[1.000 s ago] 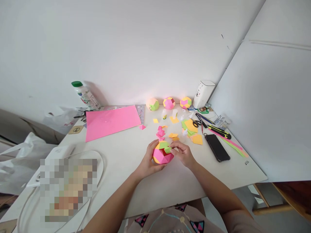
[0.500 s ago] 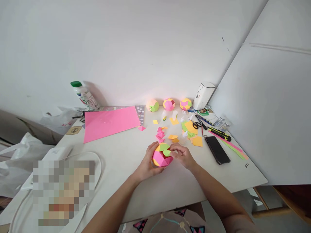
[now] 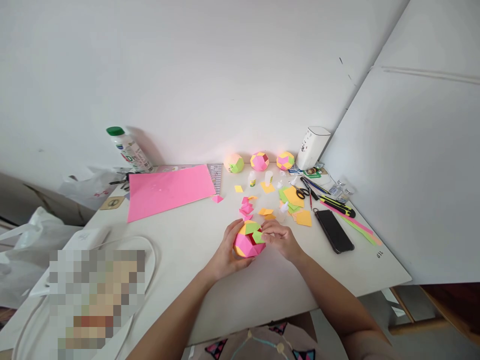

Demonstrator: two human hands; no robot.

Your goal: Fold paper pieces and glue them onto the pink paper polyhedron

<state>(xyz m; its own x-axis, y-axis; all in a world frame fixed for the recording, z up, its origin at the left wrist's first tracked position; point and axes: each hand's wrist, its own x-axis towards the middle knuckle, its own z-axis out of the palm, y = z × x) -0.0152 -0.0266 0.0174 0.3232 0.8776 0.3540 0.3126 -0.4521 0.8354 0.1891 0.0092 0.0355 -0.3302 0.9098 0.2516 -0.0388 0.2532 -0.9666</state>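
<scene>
A paper ball (image 3: 247,245) of pink, yellow and green facets rests in my left hand (image 3: 226,255), whose fingers curve around its left side and underneath. On its upper right a gap shows a dark red inside. My right hand (image 3: 280,241) pinches a small green paper piece (image 3: 258,236) at the edge of that gap; whether the piece is joined to the ball I cannot tell. Just beyond the ball lie folded pink paper pieces (image 3: 246,206) and orange paper pieces (image 3: 266,212).
Three finished-looking paper balls (image 3: 260,161) stand along the wall. Small glue bottles (image 3: 252,180), scissors (image 3: 301,193), paper sheets (image 3: 303,218), a cutter knife (image 3: 339,206) and a phone (image 3: 333,230) lie right. Leftward are a pink sheet (image 3: 170,192), a bottle (image 3: 129,150) and a white cable (image 3: 153,255).
The view has shifted very slightly. Both hands stay at the ball, with the green piece still between the right fingers and little else different.
</scene>
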